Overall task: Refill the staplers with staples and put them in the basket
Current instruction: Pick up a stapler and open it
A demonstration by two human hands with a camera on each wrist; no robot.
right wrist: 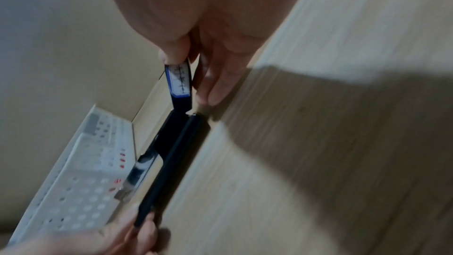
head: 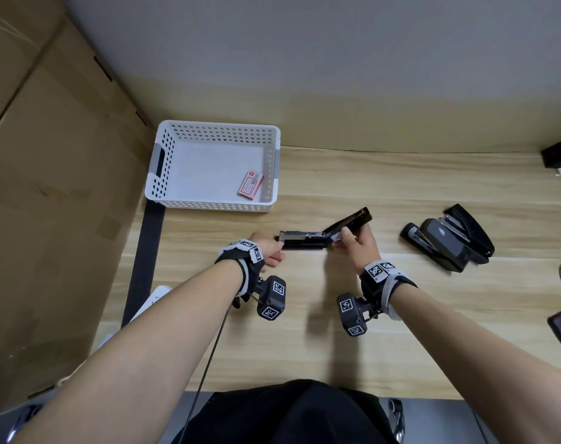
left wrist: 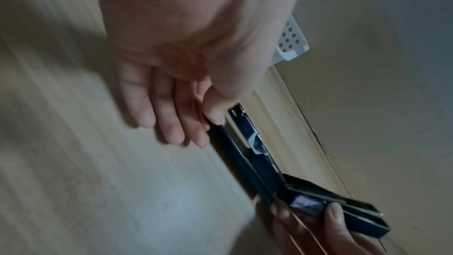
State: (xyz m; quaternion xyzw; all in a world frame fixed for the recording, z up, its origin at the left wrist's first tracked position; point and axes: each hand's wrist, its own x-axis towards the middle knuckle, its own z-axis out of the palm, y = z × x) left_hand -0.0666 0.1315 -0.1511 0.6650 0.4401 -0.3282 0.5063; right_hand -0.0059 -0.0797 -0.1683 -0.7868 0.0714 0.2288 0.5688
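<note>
A black stapler point(head: 304, 240) lies on the wooden table, its lid swung up and back to the right and its metal staple channel exposed. My left hand point(head: 271, 251) pinches the stapler's front end between thumb and forefinger; the other fingers lie straight beside it point(left wrist: 171, 123). My right hand point(head: 349, 241) grips the raised lid near the hinge, thumb on its blue and white label point(right wrist: 180, 77). Behind them the white perforated basket point(head: 208, 205) holds a red staple box point(head: 250, 184). The basket's wall also shows in the right wrist view point(right wrist: 73, 172).
Two or three more black staplers point(head: 449, 245) lie in a cluster at the right. A black object point(head: 559, 157) sits at the far right back. A large cardboard box point(head: 48, 187) stands along the left. A white power strip point(head: 151, 299) lies off the table's left edge.
</note>
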